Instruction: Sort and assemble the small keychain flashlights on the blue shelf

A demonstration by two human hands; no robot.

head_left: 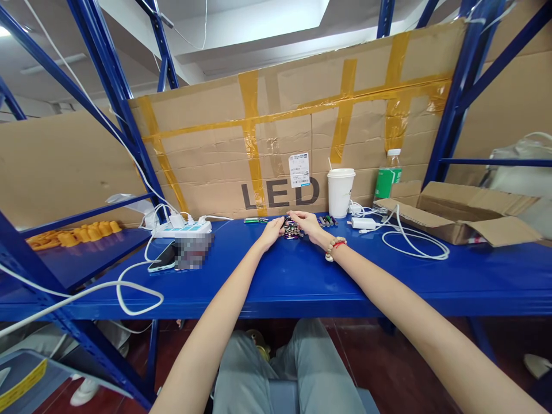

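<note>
Both my arms reach far out over the blue metal shelf (302, 282). My left hand (272, 231) and my right hand (307, 223) meet around a small heap of batteries (292, 229) near the cardboard back wall. Both hands have their fingers curled round the heap, cupping it from either side. A bead bracelet (334, 247) sits on my right wrist. A few more batteries (326, 220) lie just right of my right hand, and a green battery pack (255, 220) lies to the left of the heap.
A white paper cup (340, 191) and a green bottle (387, 178) stand at the back. An open cardboard box (461, 215) and white charger cables (409, 238) lie right. A power strip (183, 228) and phone (163, 260) lie left. Orange parts (81, 233) fill the left shelf.
</note>
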